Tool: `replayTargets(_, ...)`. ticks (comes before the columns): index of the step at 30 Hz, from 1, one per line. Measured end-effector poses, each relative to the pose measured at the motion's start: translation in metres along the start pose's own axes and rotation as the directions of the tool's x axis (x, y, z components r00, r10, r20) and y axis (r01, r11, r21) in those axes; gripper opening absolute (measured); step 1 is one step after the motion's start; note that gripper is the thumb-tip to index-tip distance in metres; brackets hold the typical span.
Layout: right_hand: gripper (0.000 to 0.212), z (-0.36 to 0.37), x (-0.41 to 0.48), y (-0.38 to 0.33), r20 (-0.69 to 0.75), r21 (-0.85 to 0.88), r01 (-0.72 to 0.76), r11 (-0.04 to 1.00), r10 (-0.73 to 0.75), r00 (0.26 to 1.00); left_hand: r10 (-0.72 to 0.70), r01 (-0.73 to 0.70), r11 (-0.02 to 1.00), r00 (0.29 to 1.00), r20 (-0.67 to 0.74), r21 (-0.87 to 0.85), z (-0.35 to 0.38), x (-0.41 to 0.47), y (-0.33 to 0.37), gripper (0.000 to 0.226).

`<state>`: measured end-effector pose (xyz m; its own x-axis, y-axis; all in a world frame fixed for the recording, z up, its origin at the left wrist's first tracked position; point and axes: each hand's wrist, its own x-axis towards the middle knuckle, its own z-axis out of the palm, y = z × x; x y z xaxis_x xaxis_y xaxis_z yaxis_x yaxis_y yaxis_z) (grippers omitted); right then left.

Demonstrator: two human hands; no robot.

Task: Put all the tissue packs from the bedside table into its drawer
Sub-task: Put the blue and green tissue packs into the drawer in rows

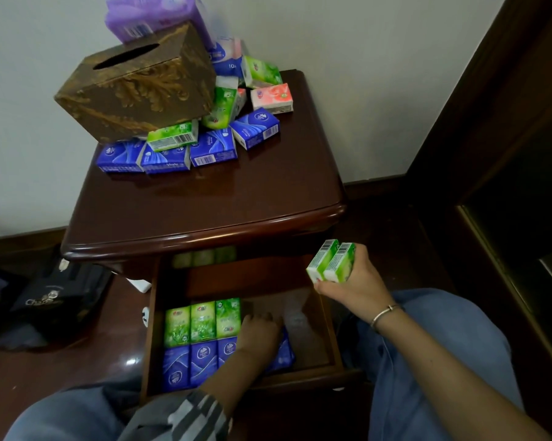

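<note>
A dark wooden bedside table [204, 202] carries a heap of blue, green and pink tissue packs [211, 148] at its back. Its drawer [327, 332] is pulled out below. Inside lie a row of green packs [201, 323] and a row of blue packs [189, 364]. My left hand [258, 338] rests palm down in the drawer on a blue pack; whether it grips is unclear. My right hand [354, 281] hovers over the drawer's right side, shut on two green packs [332, 262].
A brown carved tissue box [135, 87] sits tilted on the heap, with a purple tissue bundle [154, 17] behind it. A black bag [52, 300] lies on the floor at left. Dark wooden furniture [506, 154] stands at right. My knees frame the drawer.
</note>
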<state>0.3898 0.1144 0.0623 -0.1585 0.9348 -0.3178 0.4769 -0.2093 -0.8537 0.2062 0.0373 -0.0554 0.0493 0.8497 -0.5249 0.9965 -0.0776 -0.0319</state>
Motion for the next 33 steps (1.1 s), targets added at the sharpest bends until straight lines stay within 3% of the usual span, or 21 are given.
replayTargets(3, 0.072, 0.002, 0.001, -0.001, 0.009, -0.029, 0.009, 1.0, -0.008, 1.0, -0.104, 0.104, 0.995, 0.994, -0.034, -0.011, 0.006, -0.005, 0.007, 0.038)
replayTargets(6, 0.074, 0.005, 0.001, 0.0, 0.009, -0.044, 0.014, 0.999, -0.013, 1.0, 0.068, -0.075, 0.996, 0.989, -0.133, -0.044, 0.006, -0.004, 0.012, 0.041)
replayTargets(9, 0.076, 0.006, 0.002, 0.002, 0.01, -0.05, 0.019, 0.999, -0.018, 1.0, 0.305, -0.305, 0.952, 0.952, -0.011, 0.033, 0.003, -0.005, 0.012, 0.034)
replayTargets(13, 0.074, 0.006, 0.003, 0.003, 0.016, -0.06, 0.027, 0.998, -0.027, 1.0, 0.275, -0.283, 0.959, 0.949, 0.154, 0.029, 0.001, -0.009, 0.003, 0.038)
replayTargets(15, 0.074, 0.008, 0.003, 0.004, 0.029, -0.079, 0.034, 0.996, -0.031, 0.999, 0.287, -0.292, 0.957, 0.943, 0.169, 0.0, -0.001, -0.013, -0.002, 0.039)
replayTargets(17, 0.075, 0.01, 0.003, 0.006, 0.052, -0.131, 0.046, 0.99, -0.04, 0.998, 0.305, -0.297, 0.951, 0.947, 0.096, -0.088, -0.004, -0.017, -0.005, 0.035)
replayTargets(20, 0.077, 0.018, 0.003, 0.009, 0.102, -0.293, 0.068, 0.954, -0.039, 0.994, 0.29, -0.31, 0.929, 0.949, -0.124, -0.201, -0.006, -0.028, -0.014, 0.03)
replayTargets(23, 0.084, 0.042, 0.004, 0.007, 0.241, -0.49, 0.148, 0.859, -0.03, 0.97, 0.135, -0.218, 0.925, 0.955, -0.266, -0.313, -0.009, -0.046, -0.042, 0.027)
replayTargets(27, 0.088, 0.099, 0.018, 0.002, 0.448, -0.745, 0.354, 0.565, 0.03, 0.893, -0.235, -0.016, 0.85, 0.883, -0.407, -0.527, -0.015, -0.079, -0.104, 0.026)
replayTargets(31, 0.086, 0.142, 0.044, 0.008, 0.475, -0.824, 0.404, 0.398, 0.095, 0.875, -0.582, 0.215, 0.667, 0.748, -0.319, -0.713, -0.01, -0.098, -0.146, 0.038)
replayTargets(33, 0.085, 0.155, 0.054, 0.018, 0.48, -0.846, 0.417, 0.333, 0.135, 0.867, -0.648, 0.245, 0.521, 0.737, -0.192, -0.817, 0.0, -0.101, -0.152, 0.041)
